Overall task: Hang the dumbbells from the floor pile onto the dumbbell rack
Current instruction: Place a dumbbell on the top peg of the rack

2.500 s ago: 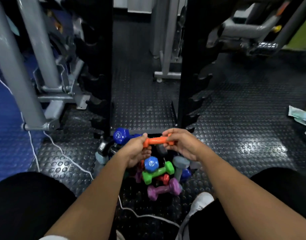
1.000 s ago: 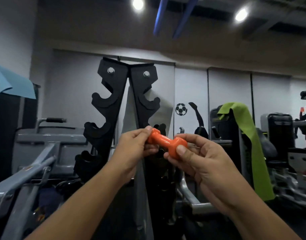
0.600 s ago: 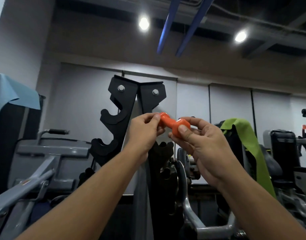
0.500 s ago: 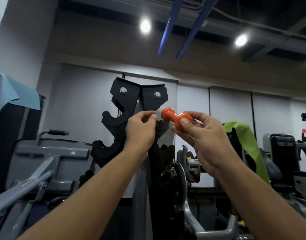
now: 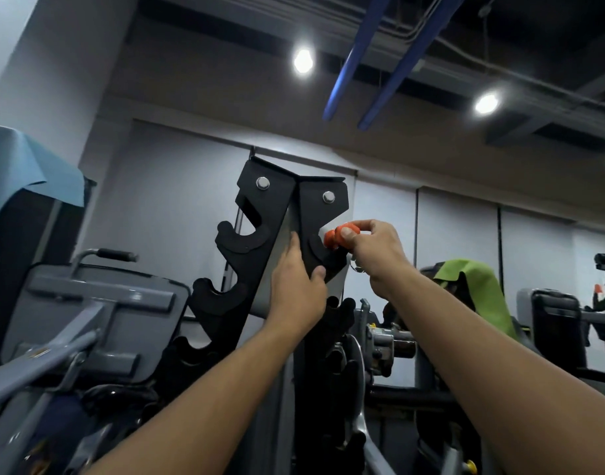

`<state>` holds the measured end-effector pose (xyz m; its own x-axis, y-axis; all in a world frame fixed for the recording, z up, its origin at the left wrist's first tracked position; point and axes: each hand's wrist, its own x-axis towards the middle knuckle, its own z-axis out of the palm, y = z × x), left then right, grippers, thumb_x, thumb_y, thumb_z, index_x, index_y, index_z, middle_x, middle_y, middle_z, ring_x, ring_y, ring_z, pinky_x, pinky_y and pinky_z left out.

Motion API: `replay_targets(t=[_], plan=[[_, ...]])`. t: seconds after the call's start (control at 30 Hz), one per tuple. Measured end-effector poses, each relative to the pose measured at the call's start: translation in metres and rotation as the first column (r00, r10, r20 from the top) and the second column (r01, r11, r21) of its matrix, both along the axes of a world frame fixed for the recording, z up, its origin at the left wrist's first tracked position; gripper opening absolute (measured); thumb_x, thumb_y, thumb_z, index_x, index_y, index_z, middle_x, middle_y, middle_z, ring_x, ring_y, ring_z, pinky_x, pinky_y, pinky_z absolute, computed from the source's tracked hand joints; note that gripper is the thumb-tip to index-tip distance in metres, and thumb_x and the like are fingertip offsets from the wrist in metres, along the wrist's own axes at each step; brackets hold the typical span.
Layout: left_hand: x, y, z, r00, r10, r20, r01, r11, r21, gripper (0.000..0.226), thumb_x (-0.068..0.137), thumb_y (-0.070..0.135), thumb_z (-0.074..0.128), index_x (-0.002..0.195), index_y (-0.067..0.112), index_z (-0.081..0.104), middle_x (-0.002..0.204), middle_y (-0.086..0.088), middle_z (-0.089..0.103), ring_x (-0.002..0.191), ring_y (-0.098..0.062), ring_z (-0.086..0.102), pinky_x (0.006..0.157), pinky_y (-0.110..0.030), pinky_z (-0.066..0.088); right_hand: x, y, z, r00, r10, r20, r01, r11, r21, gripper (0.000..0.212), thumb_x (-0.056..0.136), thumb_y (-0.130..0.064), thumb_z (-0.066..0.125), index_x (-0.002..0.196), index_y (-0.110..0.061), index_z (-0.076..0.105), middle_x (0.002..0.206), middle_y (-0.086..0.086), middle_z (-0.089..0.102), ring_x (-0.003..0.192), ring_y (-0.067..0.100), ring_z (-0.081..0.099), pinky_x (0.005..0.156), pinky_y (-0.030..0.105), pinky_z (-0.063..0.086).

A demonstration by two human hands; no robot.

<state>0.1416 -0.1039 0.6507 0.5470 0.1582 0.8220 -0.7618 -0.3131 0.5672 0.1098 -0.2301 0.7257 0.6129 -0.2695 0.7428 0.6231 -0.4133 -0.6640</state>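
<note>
The black dumbbell rack (image 5: 259, 214) rises in the middle of the view, its two hooked side plates meeting at the top. My right hand (image 5: 373, 250) pinches a small orange dumbbell (image 5: 333, 236) at the top hook of the right plate; only one end of it shows. My left hand (image 5: 299, 281) is wrapped around the right plate's edge just below that hook, fingers behind the plate and thumb in front. The floor pile is out of view.
A grey gym machine (image 5: 98, 323) stands at the left with a blue mat (image 5: 26, 169) over a dark pad. More machines and a green towel (image 5: 472, 286) are at the right. Chrome parts (image 5: 390, 341) sit behind the rack.
My left hand let go of the orange dumbbell and took hold of the rack plate. My right hand carried the dumbbell alone to the top right hook.
</note>
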Motion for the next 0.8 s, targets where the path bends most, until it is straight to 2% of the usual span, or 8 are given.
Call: replay_targets(t=[0.1, 0.2, 0.27, 0.4, 0.57, 0.67, 0.73, 0.8], plan=[[0.002, 0.007, 0.0, 1.0, -0.026, 0.0, 0.026, 1.0, 0.009, 0.066, 0.102, 0.027, 0.064, 0.162, 0.021, 0.037, 0.15, -0.002, 0.06, 0.139, -0.022, 0.056, 0.116, -0.044, 0.047, -0.002, 0.004, 0.004, 0.999, 0.038, -0.01, -0.038, 0.999, -0.036, 0.007, 0.1, -0.022, 0.069, 0.105, -0.017, 0.07, 0.08, -0.004, 0.078, 0.068, 0.006, 0.067, 0.063, 0.023, 0.043], [0.0, 0.011, 0.0, 0.999, -0.049, 0.015, 0.049, 0.999, 0.008, 0.065, 0.104, 0.025, 0.064, 0.163, 0.02, 0.037, 0.149, -0.002, 0.061, 0.136, -0.021, 0.058, 0.116, -0.041, 0.046, -0.002, 0.007, 0.005, 0.999, 0.029, -0.034, -0.032, 0.993, -0.115, 0.014, 0.101, -0.021, 0.069, 0.113, -0.015, 0.071, 0.094, 0.004, 0.075, 0.066, 0.007, 0.061, 0.056, 0.018, 0.04], [-0.003, 0.012, 0.001, 0.998, -0.06, 0.016, 0.06, 0.998, 0.011, 0.065, 0.104, 0.023, 0.064, 0.163, 0.02, 0.037, 0.148, -0.002, 0.061, 0.135, -0.021, 0.058, 0.116, -0.038, 0.046, -0.002, 0.008, 0.005, 0.999, 0.008, -0.035, -0.014, 0.986, -0.164, 0.016, 0.101, -0.023, 0.069, 0.115, -0.015, 0.072, 0.097, 0.006, 0.073, 0.067, 0.009, 0.059, 0.056, 0.019, 0.04], [-0.006, 0.015, 0.001, 0.998, -0.057, 0.006, 0.056, 0.998, 0.034, 0.065, 0.105, 0.022, 0.063, 0.163, 0.02, 0.036, 0.149, -0.002, 0.061, 0.135, -0.02, 0.058, 0.116, -0.034, 0.045, -0.001, 0.008, 0.001, 1.0, -0.006, -0.015, 0.003, 0.981, -0.196, 0.023, 0.1, -0.03, 0.069, 0.119, -0.017, 0.07, 0.103, 0.005, 0.074, 0.084, 0.015, 0.068, 0.067, 0.025, 0.045], [0.001, 0.017, 0.002, 0.998, -0.051, -0.025, 0.053, 0.996, 0.076, 0.065, 0.102, 0.031, 0.063, 0.161, 0.027, 0.037, 0.143, 0.0, 0.065, 0.129, -0.022, 0.063, 0.112, -0.043, 0.052, -0.003, 0.01, -0.003, 0.995, -0.094, 0.024, 0.097, 0.967, -0.236, 0.022, 0.097, -0.041, 0.064, 0.112, -0.027, 0.071, 0.103, -0.004, 0.075, 0.09, 0.019, 0.068, 0.072, 0.036, 0.051], [0.001, 0.017, 0.0, 0.999, -0.032, -0.032, 0.035, 0.993, 0.115, 0.059, 0.101, 0.029, 0.061, 0.156, 0.026, 0.041, 0.136, 0.0, 0.067, 0.123, -0.024, 0.065, 0.108, -0.045, 0.054, -0.009, 0.011, -0.009, 0.986, -0.151, 0.063, 0.163, 0.947, -0.277, 0.025, 0.098, -0.046, 0.059, 0.114, -0.03, 0.07, 0.107, -0.006, 0.073, 0.101, 0.02, 0.068, 0.09, 0.046, 0.057], [0.0, 0.018, -0.001, 0.999, -0.029, -0.024, 0.032, 0.992, 0.125, 0.057, 0.1, 0.027, 0.061, 0.154, 0.026, 0.043, 0.132, 0.0, 0.069, 0.121, -0.024, 0.066, 0.106, -0.045, 0.055, -0.012, 0.012, -0.013, 0.986, -0.149, 0.07, 0.163, 0.943, -0.291, 0.027, 0.101, -0.044, 0.058, 0.12, -0.028, 0.068, 0.112, -0.005, 0.071, 0.108, 0.021, 0.066, 0.099, 0.047, 0.054], [-0.001, 0.018, -0.001, 1.0, -0.018, -0.021, 0.021, 0.99, 0.137, 0.06, 0.096, 0.031, 0.059, 0.154, 0.026, 0.043, 0.133, 0.0, 0.069, 0.122, -0.024, 0.066, 0.106, -0.045, 0.055, -0.013, 0.012, -0.016, 0.988, -0.137, 0.071, 0.153, 0.942, -0.3, 0.03, 0.104, -0.041, 0.057, 0.128, -0.026, 0.065, 0.119, -0.004, 0.069, 0.113, 0.02, 0.063, 0.101, 0.043, 0.052]])
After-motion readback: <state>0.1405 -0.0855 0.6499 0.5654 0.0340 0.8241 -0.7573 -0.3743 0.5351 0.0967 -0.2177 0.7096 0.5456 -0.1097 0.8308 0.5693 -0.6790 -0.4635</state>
